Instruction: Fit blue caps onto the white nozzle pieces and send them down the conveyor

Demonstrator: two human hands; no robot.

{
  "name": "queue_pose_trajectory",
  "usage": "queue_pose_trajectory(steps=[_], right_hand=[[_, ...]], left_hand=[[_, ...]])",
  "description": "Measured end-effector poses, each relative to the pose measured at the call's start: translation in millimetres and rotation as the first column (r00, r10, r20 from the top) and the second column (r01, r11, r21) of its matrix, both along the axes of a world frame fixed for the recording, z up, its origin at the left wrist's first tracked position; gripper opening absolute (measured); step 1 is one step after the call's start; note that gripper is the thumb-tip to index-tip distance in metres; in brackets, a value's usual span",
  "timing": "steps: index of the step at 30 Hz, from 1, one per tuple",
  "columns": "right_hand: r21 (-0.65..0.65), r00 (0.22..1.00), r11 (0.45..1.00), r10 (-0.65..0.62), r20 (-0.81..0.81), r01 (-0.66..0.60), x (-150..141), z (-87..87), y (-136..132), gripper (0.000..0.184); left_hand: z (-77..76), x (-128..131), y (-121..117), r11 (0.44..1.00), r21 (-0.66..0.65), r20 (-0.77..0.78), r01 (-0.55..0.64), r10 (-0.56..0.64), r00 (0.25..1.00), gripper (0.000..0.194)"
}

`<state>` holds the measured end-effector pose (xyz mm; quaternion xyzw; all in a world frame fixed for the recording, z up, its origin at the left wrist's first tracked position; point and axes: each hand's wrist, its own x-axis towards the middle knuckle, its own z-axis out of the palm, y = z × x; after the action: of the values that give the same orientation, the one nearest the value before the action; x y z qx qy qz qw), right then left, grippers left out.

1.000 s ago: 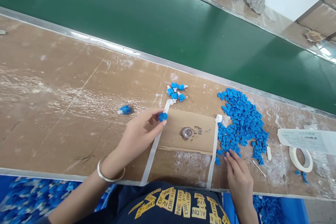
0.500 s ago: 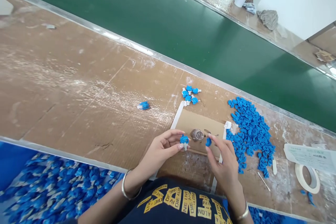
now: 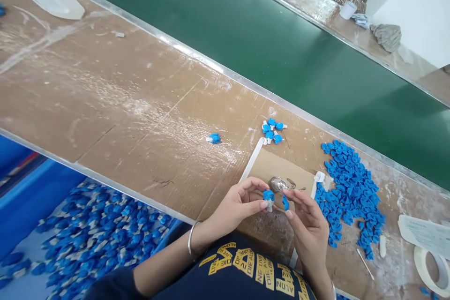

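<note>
Between the thumb and fingers of my left hand (image 3: 244,201) is a small blue-and-white piece (image 3: 269,198), its blue part on top and its white stub below. My right hand (image 3: 307,218) pinches a small curved blue piece (image 3: 285,202) close beside it; a narrow gap separates the two. Just beyond my fingertips a small glass jar (image 3: 277,184) stands on a cardboard sheet (image 3: 281,165) taped to the table. A large heap of loose curved blue pieces (image 3: 355,183) lies to the right of my right hand.
Several blue-and-white pieces (image 3: 271,130) cluster beyond the cardboard, and a single one (image 3: 213,138) lies further left. A tape roll (image 3: 431,272) and a cotton swab (image 3: 365,265) lie at right. A green conveyor belt (image 3: 246,42) runs behind. Below left, a blue bin (image 3: 42,197) holds many such pieces.
The view has shifted left, so the table things appear further right. My hands have come closer together, bringing the curved blue piece nearer to the blue-and-white piece.
</note>
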<state>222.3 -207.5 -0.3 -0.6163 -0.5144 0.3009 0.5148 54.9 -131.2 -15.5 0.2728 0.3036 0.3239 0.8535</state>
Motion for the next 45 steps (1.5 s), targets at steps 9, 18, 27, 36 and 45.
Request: queue_pose_trajectory(steps=[9,18,27,36,45], right_hand=[[0.005,0.999,1.0,-0.021,-0.032,0.021,-9.6,-7.7,-4.6,0.023],[0.025,0.803,0.947,0.258,0.537,-0.321,2.0,6.6,-11.6,0.044],[0.068,0.648,0.983,-0.163,0.744,0.169,92.3,-15.4,-44.4,0.015],[-0.072,0.466,0.995,0.032,0.884,0.067,125.3,-37.7,-40.4,0.029],[0.012,0.429,0.986,-0.083,0.9,0.168,126.1,-25.0,-51.2,0.026]], left_hand=[[-1.7,7.9,-10.0,0.999,0.002,0.061,0.035,-0.035,0.998,0.029],[1.9,9.1,-11.6,0.994,0.103,-0.117,-0.039,0.051,0.992,0.029],[-14.4,-39.9,37.4,0.43,0.767,-0.619,0.477,0.693,0.37,0.021],[-7.5,-28.0,75.5,0.146,0.654,-0.455,0.742,0.859,0.233,0.022],[5.6,28.5,122.0,-0.018,0.59,-0.579,0.807,0.687,0.439,0.026]])
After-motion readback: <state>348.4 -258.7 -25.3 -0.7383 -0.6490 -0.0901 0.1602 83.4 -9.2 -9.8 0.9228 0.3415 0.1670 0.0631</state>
